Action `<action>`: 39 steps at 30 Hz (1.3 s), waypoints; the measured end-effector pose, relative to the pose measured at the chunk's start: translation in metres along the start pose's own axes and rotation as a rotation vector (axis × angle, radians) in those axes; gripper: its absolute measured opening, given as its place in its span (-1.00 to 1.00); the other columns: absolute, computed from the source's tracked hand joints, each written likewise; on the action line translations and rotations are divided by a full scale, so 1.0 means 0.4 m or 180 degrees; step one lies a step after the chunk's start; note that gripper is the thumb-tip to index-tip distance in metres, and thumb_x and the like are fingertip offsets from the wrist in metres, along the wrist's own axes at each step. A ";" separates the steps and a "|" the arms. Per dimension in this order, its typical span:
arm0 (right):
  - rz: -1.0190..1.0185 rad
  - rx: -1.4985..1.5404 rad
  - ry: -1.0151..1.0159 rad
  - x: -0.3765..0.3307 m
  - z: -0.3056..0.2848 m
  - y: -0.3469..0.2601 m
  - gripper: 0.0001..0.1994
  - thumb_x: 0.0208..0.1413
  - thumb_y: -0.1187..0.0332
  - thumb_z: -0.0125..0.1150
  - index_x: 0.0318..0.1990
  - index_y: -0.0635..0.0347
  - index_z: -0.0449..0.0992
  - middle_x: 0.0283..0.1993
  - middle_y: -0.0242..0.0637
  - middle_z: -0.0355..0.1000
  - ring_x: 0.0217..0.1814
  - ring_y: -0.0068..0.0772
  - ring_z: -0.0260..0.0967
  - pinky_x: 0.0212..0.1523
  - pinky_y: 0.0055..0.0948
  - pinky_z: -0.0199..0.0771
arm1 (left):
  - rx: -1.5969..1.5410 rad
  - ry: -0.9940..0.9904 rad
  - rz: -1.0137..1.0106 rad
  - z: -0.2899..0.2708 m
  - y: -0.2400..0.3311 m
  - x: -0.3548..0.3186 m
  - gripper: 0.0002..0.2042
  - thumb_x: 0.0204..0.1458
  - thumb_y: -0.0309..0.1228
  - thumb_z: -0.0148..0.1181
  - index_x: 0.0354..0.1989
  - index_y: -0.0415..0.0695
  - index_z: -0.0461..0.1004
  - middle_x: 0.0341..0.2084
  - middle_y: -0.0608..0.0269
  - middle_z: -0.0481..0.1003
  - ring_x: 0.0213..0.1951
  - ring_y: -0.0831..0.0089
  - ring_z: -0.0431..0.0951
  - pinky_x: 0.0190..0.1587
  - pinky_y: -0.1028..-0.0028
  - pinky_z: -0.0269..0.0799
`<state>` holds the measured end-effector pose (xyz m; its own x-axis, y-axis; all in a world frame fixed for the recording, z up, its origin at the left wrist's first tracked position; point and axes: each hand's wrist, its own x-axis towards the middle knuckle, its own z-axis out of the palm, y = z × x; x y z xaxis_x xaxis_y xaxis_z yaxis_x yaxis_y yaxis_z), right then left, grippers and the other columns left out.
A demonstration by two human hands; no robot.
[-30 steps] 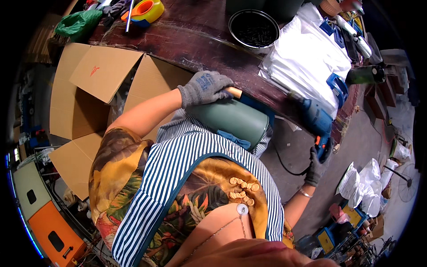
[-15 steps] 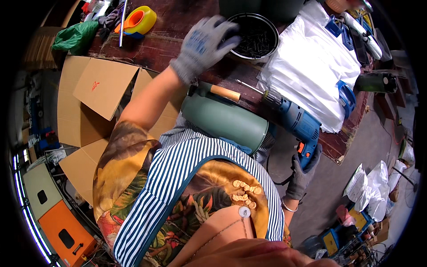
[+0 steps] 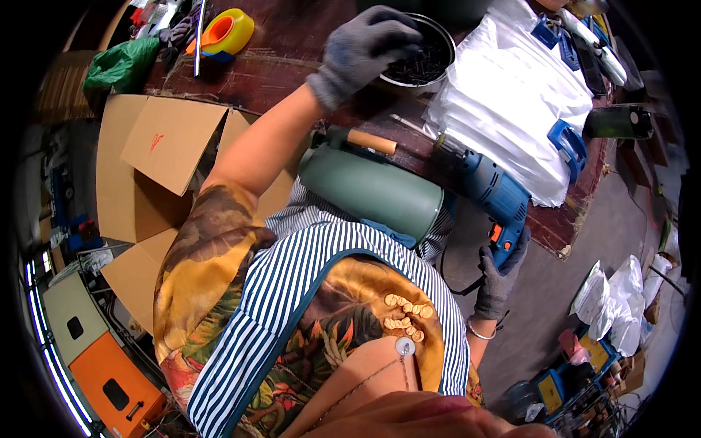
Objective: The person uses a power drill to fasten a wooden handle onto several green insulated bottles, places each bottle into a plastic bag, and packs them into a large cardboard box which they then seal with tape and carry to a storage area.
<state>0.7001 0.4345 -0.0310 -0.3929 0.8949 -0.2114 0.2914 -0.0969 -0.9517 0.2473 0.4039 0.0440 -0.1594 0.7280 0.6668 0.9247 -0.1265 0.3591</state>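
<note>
My left hand [image 3: 369, 51], in a grey knit glove, reaches over the near left side of a round metal bowl [image 3: 451, 52] of small black screws. Its fingers curl together above the screws; whatever they pinch is hidden. Low on the right, my right hand [image 3: 502, 276], gloved too, grips the handle of a blue power drill [image 3: 491, 188]. The drill's long bit points up and left, toward the table. Across my lap lies a dark green cylinder [image 3: 372, 193], with a wooden grip [image 3: 371, 141] along its far side.
White plastic sheeting [image 3: 504, 95] covers the right of the dark red table [image 3: 292, 44], with a blue clamp-like piece [image 3: 568, 150] on its edge. A yellow tape roll [image 3: 232, 33] and green bag [image 3: 124, 64] lie far left. An open cardboard box [image 3: 171, 146] stands left.
My left hand has moved right and slightly away, further over the bowl, and its fingers have drawn together. My right hand and the drill have barely shifted.
</note>
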 end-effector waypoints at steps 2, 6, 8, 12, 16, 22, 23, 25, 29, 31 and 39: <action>0.0358 0.0174 -0.0018 -0.003 0.008 -0.032 -0.08 -0.08 0.59 0.37 0.47 0.09 0.01 0.38 -0.26 0.12 0.11 -0.41 0.30 0.00 -0.50 0.42 | -0.2282 -0.0011 -0.1859 -0.048 0.017 -0.110 -0.80 0.11 -0.45 0.27 -0.09 -0.17 0.55 -0.16 0.23 0.57 -0.19 0.42 0.61 -0.14 0.54 0.53; 0.0510 0.0465 0.0110 -0.013 0.047 -0.051 -0.09 -0.07 0.63 0.35 0.46 0.02 0.03 0.30 -0.31 0.17 -0.20 -0.58 0.32 -0.35 -0.63 0.41 | -0.2883 -0.0473 -0.4046 -0.058 0.008 -0.208 -0.77 0.18 -0.49 0.18 -0.01 -0.26 0.48 -0.13 0.18 0.56 -0.12 0.44 0.60 -0.12 0.53 0.55; 0.0372 0.0432 0.0155 -0.017 0.064 -0.048 -0.10 -0.06 0.64 0.34 0.46 0.03 0.04 0.31 -0.31 0.16 -0.16 -0.56 0.33 -0.30 -0.61 0.43 | -0.3491 -0.0393 -0.4438 -0.035 -0.007 -0.232 -0.77 0.20 -0.48 0.16 0.00 -0.26 0.47 -0.12 0.15 0.56 -0.12 0.42 0.61 -0.11 0.50 0.57; 0.0120 0.0543 0.0304 -0.026 0.091 -0.038 -0.11 -0.07 0.63 0.35 0.45 -0.01 0.06 0.21 -0.33 0.24 -0.19 -0.56 0.36 -0.34 -0.61 0.41 | -0.3934 -0.0508 -0.4903 -0.021 0.000 -0.228 -0.77 0.19 -0.44 0.18 -0.02 -0.25 0.49 -0.15 0.11 0.57 -0.10 0.34 0.61 -0.04 0.40 0.58; 0.0177 0.0480 0.0294 -0.026 0.083 -0.010 -0.11 -0.07 0.63 0.35 0.44 -0.02 0.08 0.22 -0.33 0.23 -0.18 -0.57 0.36 -0.34 -0.61 0.41 | -0.0937 -0.2119 -0.0809 -0.010 -0.043 -0.223 -0.80 0.13 -0.41 0.23 -0.12 -0.22 0.57 -0.22 -0.01 0.56 -0.17 0.03 0.58 -0.10 0.24 0.54; 0.0132 0.0415 0.0344 -0.035 0.095 -0.010 -0.12 -0.07 0.63 0.35 0.43 -0.04 0.09 0.21 -0.32 0.24 -0.19 -0.56 0.37 -0.33 -0.60 0.42 | -0.0567 -0.1858 -0.0520 0.009 -0.032 -0.240 -0.77 0.15 -0.32 0.19 -0.10 -0.17 0.60 -0.25 0.01 0.57 -0.16 0.03 0.56 -0.07 0.20 0.50; 0.0128 0.0383 0.0354 -0.036 0.095 -0.009 -0.12 -0.08 0.63 0.35 0.43 -0.04 0.09 0.21 -0.32 0.24 -0.18 -0.56 0.37 -0.33 -0.60 0.43 | -0.0440 -0.1899 -0.0432 0.007 -0.027 -0.232 -0.77 0.16 -0.32 0.18 -0.10 -0.16 0.60 -0.24 0.02 0.57 -0.16 0.04 0.56 -0.06 0.20 0.50; 0.0114 0.0369 0.0352 -0.036 0.098 -0.012 -0.12 -0.08 0.63 0.35 0.43 -0.04 0.09 0.21 -0.31 0.25 -0.18 -0.55 0.38 -0.32 -0.60 0.43 | -0.0308 -0.1801 -0.0417 0.011 -0.039 -0.249 -0.77 0.16 -0.33 0.18 -0.10 -0.16 0.60 -0.22 0.04 0.57 -0.16 0.04 0.56 -0.04 0.21 0.50; 0.0213 0.0460 0.0266 -0.036 0.097 -0.010 -0.10 -0.08 0.60 0.36 0.45 0.02 0.06 0.33 -0.29 0.14 -0.01 -0.48 0.34 -0.18 -0.57 0.47 | -0.2649 -0.1072 -0.2384 0.060 -0.064 -0.302 -0.82 0.15 -0.39 0.18 -0.14 -0.17 0.59 -0.19 0.03 0.56 -0.17 0.06 0.56 -0.08 0.25 0.54; 0.0271 0.0507 0.0251 -0.036 0.091 0.000 -0.09 -0.08 0.58 0.37 0.45 0.05 0.04 0.39 -0.28 0.08 0.07 -0.45 0.32 -0.12 -0.56 0.49 | -0.3741 -0.0437 -0.4032 0.050 -0.017 -0.254 -0.84 0.16 -0.44 0.17 -0.13 -0.18 0.58 -0.18 0.02 0.56 -0.16 0.11 0.58 -0.09 0.30 0.57; 0.0060 0.0304 0.0346 -0.036 0.100 0.000 -0.11 -0.04 0.62 0.36 0.45 -0.04 0.05 0.21 -0.33 0.24 -0.16 -0.54 0.39 -0.30 -0.59 0.45 | -0.3003 -0.0949 -0.3800 0.045 -0.017 -0.252 -0.78 0.22 -0.49 0.12 -0.02 -0.33 0.44 -0.17 0.07 0.56 -0.15 0.33 0.61 -0.09 0.47 0.64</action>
<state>0.6709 0.4044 -0.0371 -0.2898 0.9340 -0.2090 0.2114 -0.1505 -0.9658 0.2634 0.3434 -0.0375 -0.4416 0.8005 -0.4053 -0.2489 0.3247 0.9125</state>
